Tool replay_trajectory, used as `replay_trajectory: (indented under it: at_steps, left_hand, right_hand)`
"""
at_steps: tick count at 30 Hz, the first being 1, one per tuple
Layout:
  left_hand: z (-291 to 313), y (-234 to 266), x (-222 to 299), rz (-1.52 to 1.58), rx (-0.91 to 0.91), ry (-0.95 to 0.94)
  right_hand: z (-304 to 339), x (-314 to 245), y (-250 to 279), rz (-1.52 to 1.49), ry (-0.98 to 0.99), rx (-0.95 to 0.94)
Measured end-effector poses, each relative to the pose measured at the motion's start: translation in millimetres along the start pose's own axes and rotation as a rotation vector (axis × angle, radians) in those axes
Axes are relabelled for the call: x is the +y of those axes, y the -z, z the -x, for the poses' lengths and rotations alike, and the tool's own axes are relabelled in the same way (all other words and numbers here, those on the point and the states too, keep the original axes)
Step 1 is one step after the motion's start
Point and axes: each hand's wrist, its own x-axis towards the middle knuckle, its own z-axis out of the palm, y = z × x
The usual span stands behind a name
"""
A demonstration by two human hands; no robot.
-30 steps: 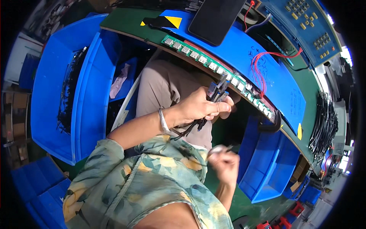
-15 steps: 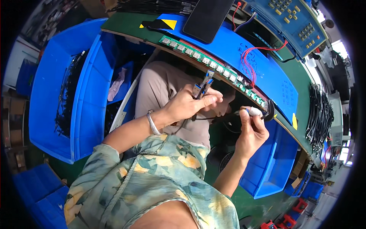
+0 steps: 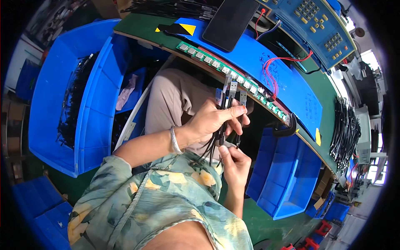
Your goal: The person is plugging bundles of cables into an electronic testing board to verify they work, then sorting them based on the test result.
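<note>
Centrally, a bundle of black cables [image 3: 219, 138], metal plugs [image 3: 233, 87] uppermost, over the lap [image 3: 166, 96]. Left hand [image 3: 212, 119] closed around it, thumb across the front. Right hand [image 3: 236, 165] just below, thumb and fingers nearly together; cannot tell whether they pinch a cable. Beyond, green circuit strip [image 3: 203, 56] along the bench [image 3: 139, 26] edge; black phone [image 3: 230, 25] on blue sheet [image 3: 252, 53].

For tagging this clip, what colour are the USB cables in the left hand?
The USB cables are black, best seen in the head view.
</note>
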Motion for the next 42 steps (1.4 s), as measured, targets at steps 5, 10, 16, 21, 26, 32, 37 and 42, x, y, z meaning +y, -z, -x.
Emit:
replay_trajectory:
  at_steps: [5, 10, 16, 21, 26, 32, 37, 42]
  left_hand:
    - [3, -5, 1, 0.091, -0.084, 0.087]
    - [2, 3, 0, -0.051, -0.02, 0.063]
    - [-16, 8, -8, -0.127, 0.034, 0.043]
    - [-28, 5, -6, -0.139, 0.041, 0.024]
    - [-31, 4, -8, -0.16, 0.104, 0.041]
    - [-34, 1, -9, -0.13, 0.126, 0.036]
    - [-39, 1, -6, -0.101, 0.124, 0.028]
    - [-39, 1, -4, -0.14, 0.1, 0.026]
  right_hand:
    - [-6, 4, 1, -0.591, -0.01, 0.47]
    - [-20, -2, 32, -0.7, 0.219, 0.756]
    - [-38, 5, 76, -0.714, 0.341, 0.931]
    - [-47, -2, 73, -0.695, 0.313, 0.962]
    - [-47, 4, 56, -0.478, 0.295, 0.775]
    - [-58, 4, 34, -0.406, 0.27, 0.578]
    - [-71, -4, 20, -0.443, 0.176, 0.429]
    - [-82, -3, 14, -0.437, 0.19, 0.443]
